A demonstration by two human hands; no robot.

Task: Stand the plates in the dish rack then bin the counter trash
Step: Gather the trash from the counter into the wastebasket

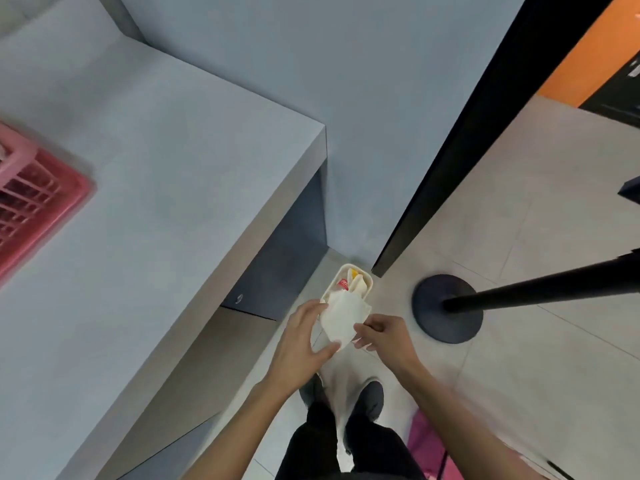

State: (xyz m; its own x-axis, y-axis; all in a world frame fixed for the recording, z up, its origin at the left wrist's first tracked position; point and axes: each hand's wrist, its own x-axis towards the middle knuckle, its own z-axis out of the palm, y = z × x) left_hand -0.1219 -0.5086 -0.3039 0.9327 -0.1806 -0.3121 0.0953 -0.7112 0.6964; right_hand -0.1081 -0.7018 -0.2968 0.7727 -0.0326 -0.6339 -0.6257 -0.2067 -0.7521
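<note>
Your left hand (pixel 299 344) curls loosely round the left side of a crumpled white napkin (pixel 341 318), and your right hand (pixel 382 336) pinches its right edge. You hold it just above a small cream bin (pixel 370 282) on the floor beside the counter (pixel 156 202). The napkin looks feather-light and soft, so a gentle pinch anywhere should hold it, though it may drift once released.

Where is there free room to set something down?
Bare: the counter between the pink rack and its corner; the floor tiles beyond the black post base. Crowded: above the bin, where the left hand and right hand hold white paper.
</note>
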